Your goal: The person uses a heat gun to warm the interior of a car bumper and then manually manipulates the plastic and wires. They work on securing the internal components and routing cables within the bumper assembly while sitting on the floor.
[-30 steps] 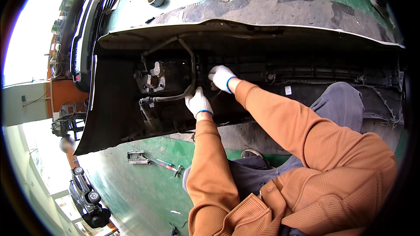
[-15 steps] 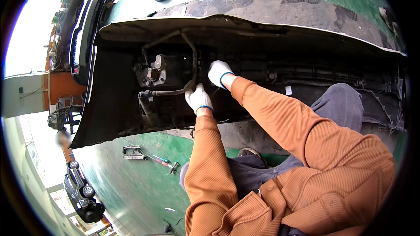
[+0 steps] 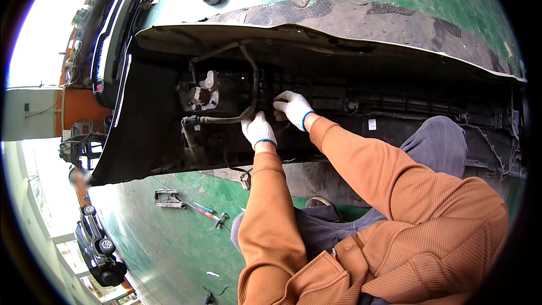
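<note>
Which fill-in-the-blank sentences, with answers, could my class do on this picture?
The left hand and right hand wear ____ gloves.
The hand nearer the bent tube is the ____ one.
The square label lies to the ____ of both hands.
The floor is mostly ____.

Missing words: white; left; right; green.

A long, black bumper-like shell [image 3: 144,101] lies hollow side up, its pale-edged rim on the far side. Inside its left half, a dark, thin hose [image 3: 256,79] bends in angular turns; its fixings are perhaps too shadowed to judge.
</note>
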Motion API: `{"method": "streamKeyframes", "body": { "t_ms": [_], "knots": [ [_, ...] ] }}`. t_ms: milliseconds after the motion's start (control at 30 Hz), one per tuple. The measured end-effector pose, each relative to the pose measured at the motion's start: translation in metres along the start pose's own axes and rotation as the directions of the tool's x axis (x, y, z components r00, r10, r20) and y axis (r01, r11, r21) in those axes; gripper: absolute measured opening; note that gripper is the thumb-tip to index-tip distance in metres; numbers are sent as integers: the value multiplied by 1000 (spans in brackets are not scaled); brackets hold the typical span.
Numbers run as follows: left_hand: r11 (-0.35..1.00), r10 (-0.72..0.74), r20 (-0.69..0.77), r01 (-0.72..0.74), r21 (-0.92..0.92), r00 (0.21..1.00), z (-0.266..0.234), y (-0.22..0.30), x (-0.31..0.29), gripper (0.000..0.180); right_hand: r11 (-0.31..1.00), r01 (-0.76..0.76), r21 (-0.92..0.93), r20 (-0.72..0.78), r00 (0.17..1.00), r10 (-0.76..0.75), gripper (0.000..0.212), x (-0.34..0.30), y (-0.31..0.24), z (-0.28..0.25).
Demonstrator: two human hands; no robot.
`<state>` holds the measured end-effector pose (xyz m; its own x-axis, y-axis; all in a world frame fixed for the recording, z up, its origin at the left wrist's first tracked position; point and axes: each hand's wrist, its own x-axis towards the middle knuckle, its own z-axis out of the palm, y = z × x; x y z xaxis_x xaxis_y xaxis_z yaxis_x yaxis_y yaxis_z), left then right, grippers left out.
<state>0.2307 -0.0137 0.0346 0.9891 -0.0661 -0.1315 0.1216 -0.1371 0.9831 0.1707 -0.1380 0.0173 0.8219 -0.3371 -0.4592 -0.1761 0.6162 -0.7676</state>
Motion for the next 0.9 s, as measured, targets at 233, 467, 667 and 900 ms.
{"method": "streamKeyframes", "body": {
  "t_ms": [233, 467, 667, 900],
  "knots": [
    [1000, 14, -13, -14, 16, 1000, -1, -2, 4, 39, 971, -23, -237, 44, 998, 34, 21, 8, -23, -3],
    [999, 5, -13, -5, 54, 1000, -3, -7, 8, 36, 948, -75, -310, 18, 996, 85, 20, 12, -32, 7],
    [997, 19, -43, -16, 73, 999, 4, -2, 6, 34, 830, -42, -556, 49, 995, 83, 22, 22, -47, 10],
    [999, -15, 12, 14, 49, 1000, -4, 1, 9, 33, 957, -46, -288, 46, 997, 62, 21, 18, -23, 5]
  ]
}}
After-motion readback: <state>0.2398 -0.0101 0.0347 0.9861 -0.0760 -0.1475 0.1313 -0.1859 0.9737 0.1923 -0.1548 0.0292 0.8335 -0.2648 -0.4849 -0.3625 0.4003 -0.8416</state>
